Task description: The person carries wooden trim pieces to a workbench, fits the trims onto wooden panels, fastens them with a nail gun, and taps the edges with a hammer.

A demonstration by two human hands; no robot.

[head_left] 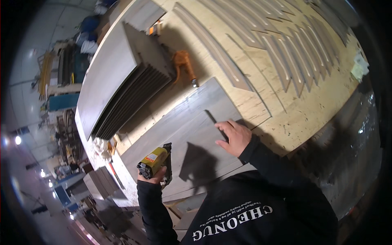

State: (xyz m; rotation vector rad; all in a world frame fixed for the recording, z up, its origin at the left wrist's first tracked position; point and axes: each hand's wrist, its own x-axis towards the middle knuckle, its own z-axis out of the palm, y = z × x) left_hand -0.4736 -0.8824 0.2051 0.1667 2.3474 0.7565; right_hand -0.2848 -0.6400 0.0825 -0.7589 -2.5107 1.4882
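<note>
A yellow and black nail gun (153, 161) is gripped in my left hand (157, 176), raised above the near left part of a grey wood-look panel (171, 126). Its shadow falls on the panel. My right hand (235, 138) pinches a short, thin dark strip (211, 117) over the panel's right part. Whether the strip lies flat on the surface or tilts up cannot be told. The panel rests on a plywood-topped table (253, 110).
A tall stack of grey panels (110, 73) stands at the left, beside an orange tool (183, 63). Several grey strips (300, 57) with pale lines lie at the far right, near a long strip (212, 45). A crumpled pale cloth (360, 67) sits at the right edge.
</note>
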